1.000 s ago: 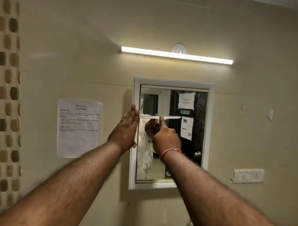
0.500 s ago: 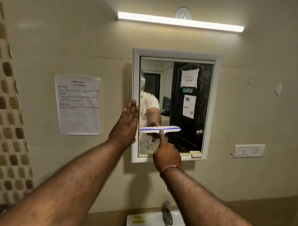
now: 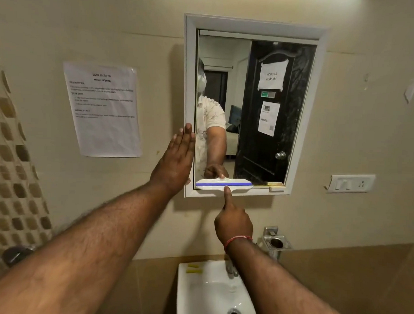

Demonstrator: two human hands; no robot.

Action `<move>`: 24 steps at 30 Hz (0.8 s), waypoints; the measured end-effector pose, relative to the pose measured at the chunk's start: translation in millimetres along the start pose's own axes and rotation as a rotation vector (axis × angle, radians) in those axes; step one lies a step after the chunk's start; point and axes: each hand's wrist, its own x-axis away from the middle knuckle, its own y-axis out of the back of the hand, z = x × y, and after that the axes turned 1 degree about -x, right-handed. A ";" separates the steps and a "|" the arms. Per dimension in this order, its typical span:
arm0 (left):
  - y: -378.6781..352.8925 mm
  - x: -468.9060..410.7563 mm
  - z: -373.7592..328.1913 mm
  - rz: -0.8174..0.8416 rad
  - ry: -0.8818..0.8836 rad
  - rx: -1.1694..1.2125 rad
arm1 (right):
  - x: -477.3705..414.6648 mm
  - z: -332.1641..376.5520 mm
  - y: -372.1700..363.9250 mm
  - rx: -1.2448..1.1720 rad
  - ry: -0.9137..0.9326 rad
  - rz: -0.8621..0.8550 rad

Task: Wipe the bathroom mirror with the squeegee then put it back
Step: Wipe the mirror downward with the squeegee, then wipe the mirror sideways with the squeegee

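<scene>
The squeegee (image 3: pixel 224 183) lies against the mirror (image 3: pixel 268 112) at the bottom edge of the glass, with its white and blue blade horizontal. The blade reaches from the bottom left corner of the glass to a little past the middle of the bottom edge. The bottom right corner is not covered.

The right hand (image 3: pixel 233 222) holds the squeegee from below. Its index finger (image 3: pixel 227 192) is stretched up and presses on the back of the blade. The other fingers are curled, I judge around the handle, which the hand hides. The left hand (image 3: pixel 175 160) is flat, its fingers straight and together. It rests on the left edge of the mirror frame and grips nothing.

Because the blade is at the lowest line of the glass, I judge that 1 downward stroke over the left part is at its end. The blade is narrower than the glass, so the strip along the right edge needs its own stroke. I see no water or streaks on the glass, so I cannot tell if that strip is already wiped.

The 2nd part of the task is not yet done: the squeegee must go back to its place. That place does not show. Under the mirror only the sink (image 3: pixel 189 285) is clear.
</scene>
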 end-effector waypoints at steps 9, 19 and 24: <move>12.7 7.4 7.9 0.046 -0.028 0.021 | -6.1 0.8 17.0 -0.044 0.054 0.010; 93.0 -41.2 59.3 -0.224 -0.101 0.026 | -12.6 23.8 116.4 0.107 0.359 -0.124; 134.4 -87.8 62.0 -0.203 -0.080 -0.076 | -38.1 45.6 181.8 0.355 0.633 -0.236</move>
